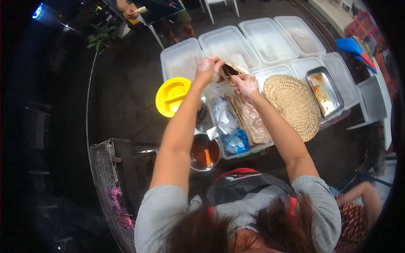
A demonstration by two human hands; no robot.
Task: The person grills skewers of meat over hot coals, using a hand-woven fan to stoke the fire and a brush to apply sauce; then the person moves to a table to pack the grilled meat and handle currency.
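Observation:
My left hand is bent over the far left side of some dark browned food, its fingertips at the edge. Whether they grip anything is hard to tell. My right hand pinches the near end of this food, where a thin stick seems to show. White paper lies around the food's far side. Below the hands, an open plastic tub holds clear plastic bags, a blue plastic bag, a bundle of thin sticks and a pinkish plastic bag.
Lidded translucent tubs form the work surface. A yellow divided bowl stands left, above a pot of reddish sauce with an orange-handled utensil. A woven fan and steel tray lie right. A grill glows lower left. Other people are nearby.

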